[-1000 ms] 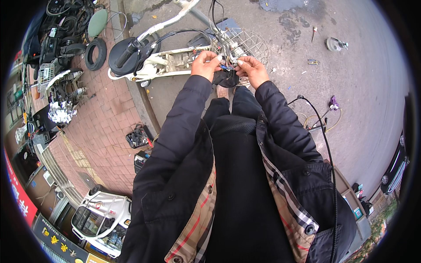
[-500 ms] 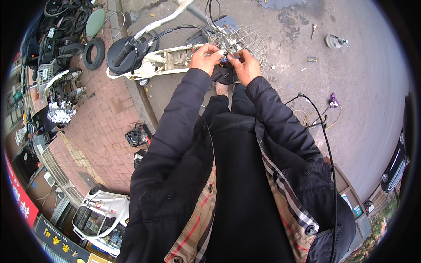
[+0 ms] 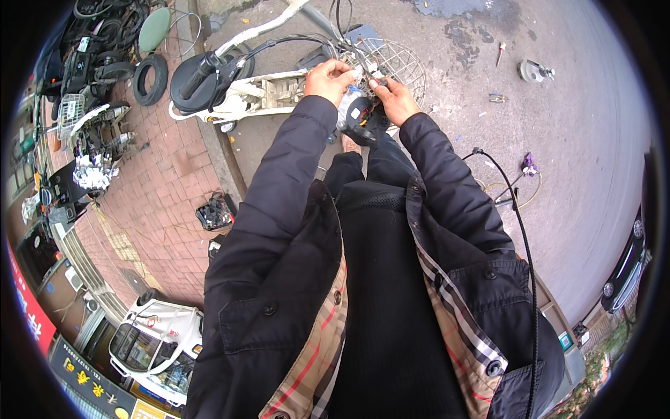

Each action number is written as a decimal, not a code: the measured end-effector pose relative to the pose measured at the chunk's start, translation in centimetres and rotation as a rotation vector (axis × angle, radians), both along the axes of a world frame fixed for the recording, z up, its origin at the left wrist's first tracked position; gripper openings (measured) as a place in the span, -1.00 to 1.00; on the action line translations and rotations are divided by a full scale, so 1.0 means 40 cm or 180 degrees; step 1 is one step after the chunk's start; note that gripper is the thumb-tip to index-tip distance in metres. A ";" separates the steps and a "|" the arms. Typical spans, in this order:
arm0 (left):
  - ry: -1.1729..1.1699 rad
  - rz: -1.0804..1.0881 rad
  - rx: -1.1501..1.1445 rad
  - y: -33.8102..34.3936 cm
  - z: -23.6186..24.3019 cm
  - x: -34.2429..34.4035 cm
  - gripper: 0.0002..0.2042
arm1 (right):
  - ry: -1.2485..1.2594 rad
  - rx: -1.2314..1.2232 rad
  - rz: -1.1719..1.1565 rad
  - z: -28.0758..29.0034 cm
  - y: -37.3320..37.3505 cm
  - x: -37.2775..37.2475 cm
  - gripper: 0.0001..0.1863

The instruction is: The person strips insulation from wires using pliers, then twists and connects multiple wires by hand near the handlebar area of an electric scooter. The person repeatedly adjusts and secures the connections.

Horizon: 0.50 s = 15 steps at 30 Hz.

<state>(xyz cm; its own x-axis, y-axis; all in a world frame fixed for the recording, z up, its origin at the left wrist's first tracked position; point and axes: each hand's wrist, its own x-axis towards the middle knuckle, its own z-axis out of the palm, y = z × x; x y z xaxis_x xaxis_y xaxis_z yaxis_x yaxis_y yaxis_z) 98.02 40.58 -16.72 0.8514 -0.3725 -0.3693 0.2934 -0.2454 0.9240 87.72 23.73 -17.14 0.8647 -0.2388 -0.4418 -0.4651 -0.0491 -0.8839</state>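
Observation:
Both my hands work over the front of a white scooter with its covers off [image 3: 276, 96], near its wire basket [image 3: 399, 59]. My left hand [image 3: 328, 82] is closed in a pinch, a small white wire connector [image 3: 357, 72] at its fingertips. My right hand [image 3: 395, 100] pinches a wire beside it, thumb and forefinger together. Thin wires and blue bits crowd the space between the hands. Just below them hangs a round black lamp housing [image 3: 361, 120] with an orange wire in it, close to my leg. The fingertips partly hide the wire ends.
The handlebar [image 3: 202, 73] and dark seat extend left. On the road at right lie a screwdriver [image 3: 500, 53], pliers [image 3: 497, 98], a clear round container [image 3: 532, 70] and a coiled yellowish hose [image 3: 529, 190]. A tyre [image 3: 149, 80] and black tool tray [image 3: 216, 211] are on the brick pavement.
My hands have drawn slightly apart, the right one moving a little outward. The black lamp housing has turned and now shows more below my hands.

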 end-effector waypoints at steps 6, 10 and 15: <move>-0.0039 0.0194 0.0002 0.011 -0.023 -0.019 -0.87 | 0.0345 0.0686 0.0192 -0.012 -0.050 0.000 -0.71; 0.0102 0.0282 0.0004 0.004 -0.027 -0.032 -0.86 | 0.0560 0.0766 0.0388 0.011 -0.083 0.006 -0.71; 0.0131 0.0319 -0.0084 -0.003 -0.004 -0.036 -0.86 | 0.0706 0.0575 0.0956 0.083 -0.138 0.033 -0.60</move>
<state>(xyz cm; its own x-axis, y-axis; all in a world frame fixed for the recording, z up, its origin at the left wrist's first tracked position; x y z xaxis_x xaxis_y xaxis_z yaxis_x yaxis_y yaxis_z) 96.58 40.45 -16.87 0.8692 -0.2963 -0.3959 0.3531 -0.1887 0.9164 89.04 18.22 -13.84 0.7633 0.1080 -0.6370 -0.6340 -0.0648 -0.7706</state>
